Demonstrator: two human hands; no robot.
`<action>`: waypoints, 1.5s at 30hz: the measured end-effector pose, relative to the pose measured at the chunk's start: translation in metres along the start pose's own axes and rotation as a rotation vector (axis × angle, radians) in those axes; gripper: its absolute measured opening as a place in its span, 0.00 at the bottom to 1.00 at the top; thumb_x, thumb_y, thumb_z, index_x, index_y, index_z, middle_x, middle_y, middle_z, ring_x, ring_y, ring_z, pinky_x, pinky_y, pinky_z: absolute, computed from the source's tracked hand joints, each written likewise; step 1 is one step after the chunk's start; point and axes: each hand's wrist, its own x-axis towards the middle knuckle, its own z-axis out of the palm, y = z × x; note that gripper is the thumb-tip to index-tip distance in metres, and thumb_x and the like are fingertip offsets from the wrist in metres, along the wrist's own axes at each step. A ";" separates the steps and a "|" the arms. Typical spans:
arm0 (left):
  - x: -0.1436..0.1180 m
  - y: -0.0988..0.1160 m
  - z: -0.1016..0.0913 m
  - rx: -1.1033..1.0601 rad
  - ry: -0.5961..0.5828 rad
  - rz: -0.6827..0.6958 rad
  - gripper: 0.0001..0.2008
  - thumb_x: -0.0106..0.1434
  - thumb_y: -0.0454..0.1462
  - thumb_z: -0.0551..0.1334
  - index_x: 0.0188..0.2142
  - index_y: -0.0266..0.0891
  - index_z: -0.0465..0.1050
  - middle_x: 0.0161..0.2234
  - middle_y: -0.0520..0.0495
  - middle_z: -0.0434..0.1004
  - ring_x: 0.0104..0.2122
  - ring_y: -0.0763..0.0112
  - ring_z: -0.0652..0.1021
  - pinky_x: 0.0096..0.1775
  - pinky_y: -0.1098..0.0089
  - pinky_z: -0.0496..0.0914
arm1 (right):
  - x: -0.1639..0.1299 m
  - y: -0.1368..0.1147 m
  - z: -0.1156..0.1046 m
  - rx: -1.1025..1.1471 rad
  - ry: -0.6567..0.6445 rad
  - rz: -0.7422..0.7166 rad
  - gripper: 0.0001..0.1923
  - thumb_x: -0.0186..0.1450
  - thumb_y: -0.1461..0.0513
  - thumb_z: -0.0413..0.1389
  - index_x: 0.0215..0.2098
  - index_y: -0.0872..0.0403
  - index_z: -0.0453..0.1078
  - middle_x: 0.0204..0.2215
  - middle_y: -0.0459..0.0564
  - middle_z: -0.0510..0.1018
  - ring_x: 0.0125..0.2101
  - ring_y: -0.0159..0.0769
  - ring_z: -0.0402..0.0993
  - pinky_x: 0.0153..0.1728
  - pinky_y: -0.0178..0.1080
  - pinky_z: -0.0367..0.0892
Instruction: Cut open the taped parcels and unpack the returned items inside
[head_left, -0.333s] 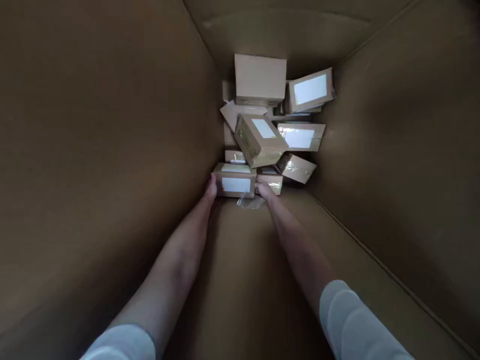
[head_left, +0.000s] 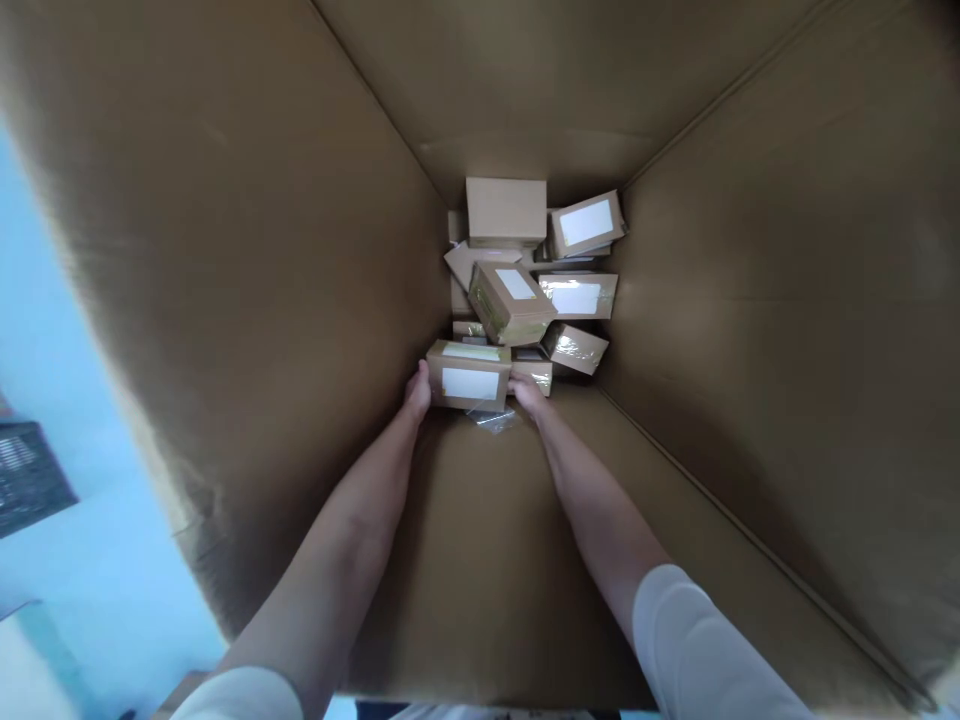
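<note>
item: small cardboard parcel (head_left: pixel 469 376), brown, rectangular
label: white blank rectangle on the near face, roughly centred
tape: clear glossy tape across the top face, catches light
pose: long side across the view, near level, label face toward camera
location: deep inside the big carton, at the near edge of the parcel pile, close to the carton's left wall
contact: held at both short ends, one hand on each
underneath: scrap of clear film just below its near bottom edge
condition: closed, no visible dents
</note>
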 end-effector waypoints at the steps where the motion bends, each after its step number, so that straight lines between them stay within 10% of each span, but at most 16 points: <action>1: -0.007 0.007 -0.001 0.000 0.008 -0.004 0.32 0.64 0.58 0.49 0.47 0.33 0.74 0.46 0.39 0.78 0.53 0.58 0.74 0.55 0.60 0.65 | -0.008 -0.008 -0.002 0.006 0.000 -0.009 0.20 0.50 0.67 0.51 0.38 0.52 0.77 0.32 0.42 0.82 0.36 0.36 0.78 0.44 0.41 0.71; 22: -0.226 0.177 0.013 -0.241 -0.111 0.264 0.26 0.66 0.53 0.51 0.45 0.37 0.76 0.50 0.39 0.76 0.51 0.57 0.75 0.52 0.57 0.68 | -0.213 -0.179 -0.063 0.136 0.228 -0.402 0.30 0.51 0.69 0.54 0.53 0.55 0.71 0.57 0.49 0.70 0.60 0.41 0.63 0.61 0.43 0.55; 37: -0.354 0.232 0.033 -0.336 -0.255 0.873 0.30 0.62 0.57 0.53 0.56 0.42 0.68 0.54 0.41 0.70 0.52 0.61 0.72 0.48 0.63 0.70 | -0.367 -0.264 -0.137 0.259 0.041 -0.881 0.33 0.50 0.67 0.53 0.56 0.50 0.68 0.59 0.44 0.66 0.61 0.39 0.60 0.64 0.46 0.50; 45: -0.383 0.254 0.042 -0.293 -0.259 0.980 0.31 0.60 0.59 0.54 0.51 0.41 0.74 0.51 0.42 0.72 0.49 0.60 0.73 0.50 0.61 0.69 | -0.411 -0.265 -0.172 0.152 0.154 -0.963 0.33 0.51 0.67 0.51 0.56 0.48 0.68 0.57 0.42 0.70 0.58 0.39 0.65 0.62 0.46 0.55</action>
